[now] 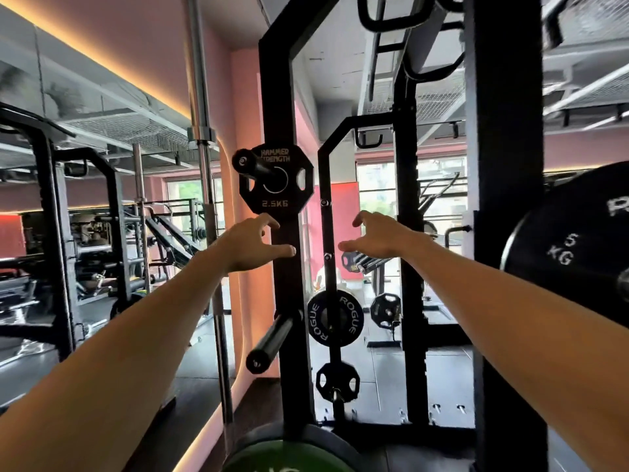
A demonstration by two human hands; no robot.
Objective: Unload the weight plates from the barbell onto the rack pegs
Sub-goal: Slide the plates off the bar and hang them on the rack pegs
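A small black 2.5 kg plate [276,182] hangs on the upper peg [250,164] of the black rack upright [282,97]. My left hand [253,245] is just below it, fingers spread, holding nothing. My right hand [376,235] is level with it to the right, also spread and empty, in front of the gap in the rack. A bare peg [272,338] sticks out lower on the same upright. At the right edge a large black 5 kg plate [571,253] sits on the barbell.
Behind the upright a Rogue plate [335,323] and a smaller black plate [337,381] hang on a rear post. A green plate [282,454] lies at the bottom. A thick black rack post [503,199] stands on the right, a steel bar [204,131] upright and a mirror on the left.
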